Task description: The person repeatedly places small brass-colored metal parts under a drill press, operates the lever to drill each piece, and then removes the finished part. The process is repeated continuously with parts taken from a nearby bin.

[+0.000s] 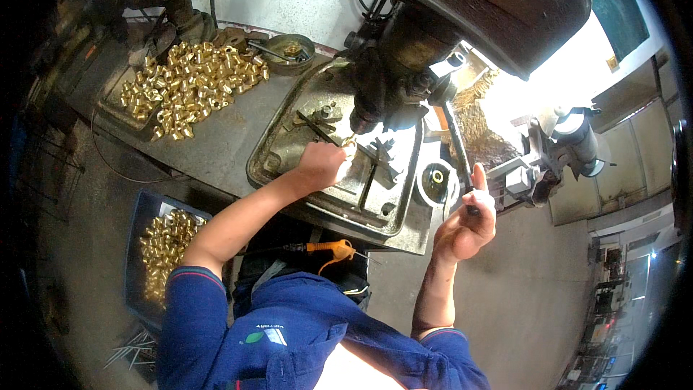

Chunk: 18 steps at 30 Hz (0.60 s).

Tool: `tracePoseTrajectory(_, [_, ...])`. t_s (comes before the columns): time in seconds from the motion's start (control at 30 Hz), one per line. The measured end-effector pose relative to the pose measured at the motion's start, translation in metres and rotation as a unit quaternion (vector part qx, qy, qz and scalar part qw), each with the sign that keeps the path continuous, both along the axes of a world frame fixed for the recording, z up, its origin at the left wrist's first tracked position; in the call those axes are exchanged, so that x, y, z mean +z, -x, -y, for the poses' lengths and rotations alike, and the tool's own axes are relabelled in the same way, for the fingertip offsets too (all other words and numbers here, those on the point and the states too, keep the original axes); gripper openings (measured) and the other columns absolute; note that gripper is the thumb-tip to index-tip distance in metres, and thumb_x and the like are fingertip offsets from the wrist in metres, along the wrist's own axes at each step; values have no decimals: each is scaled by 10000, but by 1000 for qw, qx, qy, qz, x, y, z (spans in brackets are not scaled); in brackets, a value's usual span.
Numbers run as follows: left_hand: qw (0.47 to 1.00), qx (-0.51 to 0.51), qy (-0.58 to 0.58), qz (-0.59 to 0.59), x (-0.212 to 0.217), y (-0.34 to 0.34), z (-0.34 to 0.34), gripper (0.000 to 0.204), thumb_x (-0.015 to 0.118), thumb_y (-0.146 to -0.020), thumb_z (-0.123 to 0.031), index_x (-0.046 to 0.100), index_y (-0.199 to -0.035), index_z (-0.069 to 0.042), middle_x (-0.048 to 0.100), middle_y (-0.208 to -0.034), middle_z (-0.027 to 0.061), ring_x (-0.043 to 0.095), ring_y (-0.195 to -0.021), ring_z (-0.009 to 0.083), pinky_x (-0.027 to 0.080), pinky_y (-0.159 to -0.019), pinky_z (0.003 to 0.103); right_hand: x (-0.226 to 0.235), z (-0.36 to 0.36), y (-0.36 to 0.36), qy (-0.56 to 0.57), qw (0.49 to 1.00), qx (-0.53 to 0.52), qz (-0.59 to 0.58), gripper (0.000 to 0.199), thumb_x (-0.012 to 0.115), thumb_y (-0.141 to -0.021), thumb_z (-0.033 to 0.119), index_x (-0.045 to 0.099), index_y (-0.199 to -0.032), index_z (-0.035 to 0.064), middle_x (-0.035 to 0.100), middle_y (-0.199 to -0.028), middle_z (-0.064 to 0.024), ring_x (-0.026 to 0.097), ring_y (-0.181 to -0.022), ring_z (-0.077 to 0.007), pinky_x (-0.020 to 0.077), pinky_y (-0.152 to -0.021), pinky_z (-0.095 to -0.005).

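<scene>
My left hand (323, 164) is closed at the middle of the drill press table (280, 146), its fingers pinching a small brass fitting (349, 143). Just above that piece hangs the dark spindle head (369, 112) of the drill press, which hides the tool tip. Out to the right, my right hand (465, 231) is wrapped round the lower end of the feed lever (456, 137), with one finger stretched up along it. Dark clamp bars (315, 127) are fixed to the press table on both sides of the fitting.
Brass fittings (198, 87) lie heaped at the bench's left, beside a round metal bowl (290, 54). A white round container (436, 180) stands at the table's right. Below left, a blue bin (144, 238) holds more fittings. An orange air gun (332, 248) hangs by the front edge.
</scene>
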<state>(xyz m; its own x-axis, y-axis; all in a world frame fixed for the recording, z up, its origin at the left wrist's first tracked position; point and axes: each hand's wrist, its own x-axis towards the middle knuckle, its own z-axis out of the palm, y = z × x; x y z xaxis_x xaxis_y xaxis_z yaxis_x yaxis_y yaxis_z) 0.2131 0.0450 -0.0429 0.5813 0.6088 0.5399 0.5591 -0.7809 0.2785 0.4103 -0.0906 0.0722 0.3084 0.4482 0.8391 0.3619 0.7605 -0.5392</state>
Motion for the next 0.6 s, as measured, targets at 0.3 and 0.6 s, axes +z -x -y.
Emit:
tracePoseTrajectory(0.3, [997, 17, 49, -63, -1, -2, -3, 92, 589, -635, -99, 584, -714, -51, 562, -574, 126, 577, -557, 301, 444, -497, 411, -28, 0, 0, -1, 1000, -17, -15, 133, 469, -813, 48, 573, -802, -34, 565, -778, -126, 488, -1074, -427, 318, -969, -550])
tracePoseTrajectory(0.6, [999, -4, 34, -20, -2, -1, -4, 77, 588, -651, -104, 565, -700, -48, 561, -580, 124, 569, -552, 306, 417, -485, 418, -50, -2, 3, 18, 998, -38, -36, 82, 518, -754, -27, 592, -741, 6, 619, -737, -112, 530, -1039, -401, 325, -954, -514])
